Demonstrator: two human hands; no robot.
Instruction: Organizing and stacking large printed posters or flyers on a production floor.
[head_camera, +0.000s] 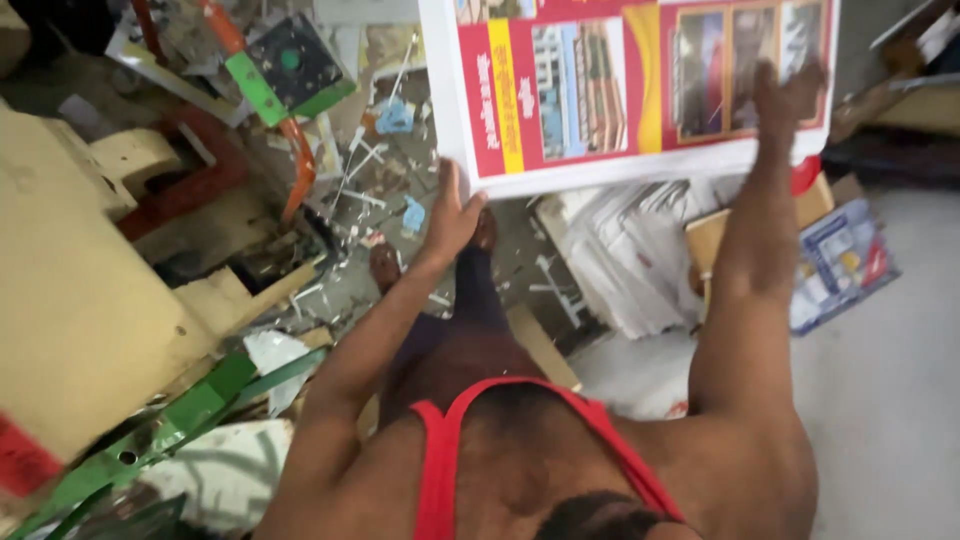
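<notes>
A large printed sheet (600, 90), white-edged with red and yellow panels and small pictures, is held out flat in front of me at the top of the view. My left hand (450, 215) grips its near left corner, thumb on top. My right hand (790, 95) lies spread flat on top of the sheet near its right side, arm stretched forward. My bare feet show on the floor below the sheet.
A cream-coloured machine (70, 300) with red and green metal parts stands at left. Paper scraps (370, 190) litter the floor beneath. Stacks of white paper (625, 250), a cardboard box (715, 235) and a printed packet (840, 260) lie at right.
</notes>
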